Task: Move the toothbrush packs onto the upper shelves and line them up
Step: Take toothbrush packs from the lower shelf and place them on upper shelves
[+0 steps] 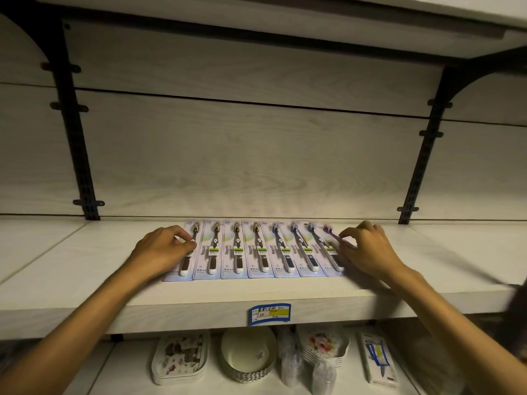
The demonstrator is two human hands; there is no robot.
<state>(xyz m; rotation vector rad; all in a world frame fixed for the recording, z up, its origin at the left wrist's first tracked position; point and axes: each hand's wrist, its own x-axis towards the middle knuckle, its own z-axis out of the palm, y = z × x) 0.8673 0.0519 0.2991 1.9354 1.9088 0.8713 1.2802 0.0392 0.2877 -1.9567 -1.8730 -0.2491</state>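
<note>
So rn there's a row of toothbrush packs (256, 250) lying flat on the upper shelf (85, 269), abt mid-shelf, running side by side from left to right w/ their bottom ends just back from the front edge. I count roughly eight, overlapping each other a bit like shingles.

Left hand (162, 248) sits at the left end of the row, fingers curled down onto the leftmost pack (186, 252). Looks like pressing/pinching it, tbh can't tell if it's a real grip or just fingertips on top. Right hand (368, 246) is at the right end, fingers bent and pinching the rightmost pack (332, 252), the one w/ the pinkish brush, which sits a little skewed vs the others.

Imo this is the squaring-up step, row's basically placed and both ends are getting nudged in.

What could go wrong:
- packs overlap, so shoving from either end prob makes them ride up over each other instead of sliding, and the row buckles
- blister plastic on a smooth shelf = slippery, a push too far forward sends bottoms past the front edge and onto the dishes (248, 354) on the lower shelf
- pulling the skewed right one straight could drag its neighbor along

There's a price tag (270, 313) on the front lip, roughly under the row's middle.
</note>
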